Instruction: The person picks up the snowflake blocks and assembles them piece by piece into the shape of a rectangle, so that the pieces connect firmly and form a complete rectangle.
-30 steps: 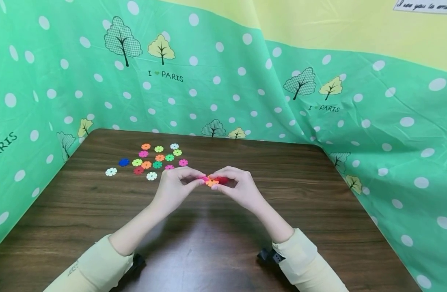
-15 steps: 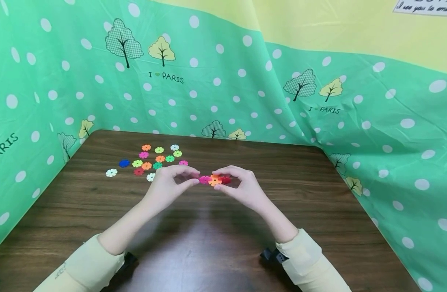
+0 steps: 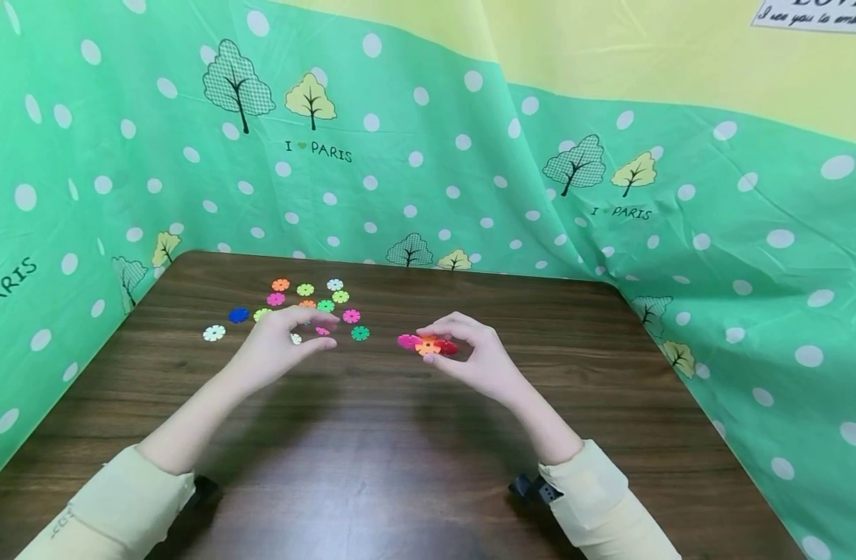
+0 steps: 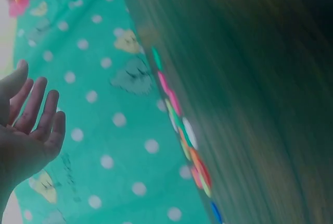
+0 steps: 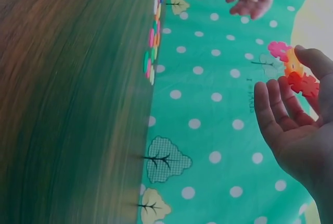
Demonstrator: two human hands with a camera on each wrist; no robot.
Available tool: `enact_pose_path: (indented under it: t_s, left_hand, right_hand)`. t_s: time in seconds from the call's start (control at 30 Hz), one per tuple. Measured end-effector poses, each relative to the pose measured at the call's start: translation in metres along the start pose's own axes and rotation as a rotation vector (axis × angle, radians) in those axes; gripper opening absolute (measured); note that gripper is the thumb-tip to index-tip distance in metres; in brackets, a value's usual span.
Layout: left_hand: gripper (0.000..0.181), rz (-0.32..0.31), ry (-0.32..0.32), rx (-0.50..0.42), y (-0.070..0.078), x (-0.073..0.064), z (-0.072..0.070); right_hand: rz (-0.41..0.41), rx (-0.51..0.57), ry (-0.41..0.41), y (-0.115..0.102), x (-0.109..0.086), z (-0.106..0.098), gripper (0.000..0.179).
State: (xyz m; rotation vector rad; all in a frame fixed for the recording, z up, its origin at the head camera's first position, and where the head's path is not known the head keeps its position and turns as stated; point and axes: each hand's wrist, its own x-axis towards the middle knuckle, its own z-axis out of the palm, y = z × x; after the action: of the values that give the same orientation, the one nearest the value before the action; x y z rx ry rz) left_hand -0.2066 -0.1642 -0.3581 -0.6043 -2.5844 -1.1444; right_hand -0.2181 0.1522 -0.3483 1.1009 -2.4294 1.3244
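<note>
Backdrop: green cloth [image 3: 455, 187] with white dots, printed trees and "I PARIS" lettering, rising behind the dark wood-grain worktop [image 3: 400, 443]; yellow shows along its upper part.
Joined piece: a short row in the air above the worktop, with a pink disc [image 3: 408, 341] at the left end, an orange disc [image 3: 428, 348] in the middle and red [image 3: 448, 348] at the right; whether the red is one disc or more, I cannot tell.
Right hand [image 3: 480, 354]: carries the row, thumb and forefinger pinching it about the orange and red part; its remaining fingers stand away from the row in the right wrist view.
Left hand [image 3: 270, 346]: holds nothing, thumb and fingers well apart, raised in front of some of the loose discs as the head camera sees it.
Loose discs [image 3: 305, 289]: flat on the worktop, towards its far left, a blue disc [image 3: 239, 315] and a white disc [image 3: 214, 333] on the outer side, a green disc [image 3: 360, 333] nearest the row.
Just changed: the left hand has let go of the pink disc and drawn away to the left, uncovering the green disc.
What it means: the pink disc stays on the row without the left hand's support, so that join seems made, and the left hand is free.
</note>
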Motion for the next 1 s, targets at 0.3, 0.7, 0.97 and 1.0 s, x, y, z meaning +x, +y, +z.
enact_pose_path:
  t_s: [0.3,0.7,0.97,1.0]
  left_hand:
    - [0.045,-0.057,-0.105,0.060,-0.050,0.004,-0.016]
    - [0.045,-0.142,-0.286,0.069,-0.100,0.009,-0.018]
    - [0.048,-0.137,-0.401,0.094,-0.114,0.012,-0.017]
    - [0.048,-0.133,-0.412,0.095,-0.115,0.013,-0.016]
  right_hand:
    - [0.058,-0.005,0.006,-0.006,-0.001,-0.004,0.027]
    - [0.098,0.095,-0.040,-0.028,0.001,-0.008,0.023]
    - [0.128,0.142,-0.072,-0.026,0.001,-0.006,0.024]
    - [0.126,0.146,-0.072,-0.026,0.001,-0.006,0.025]
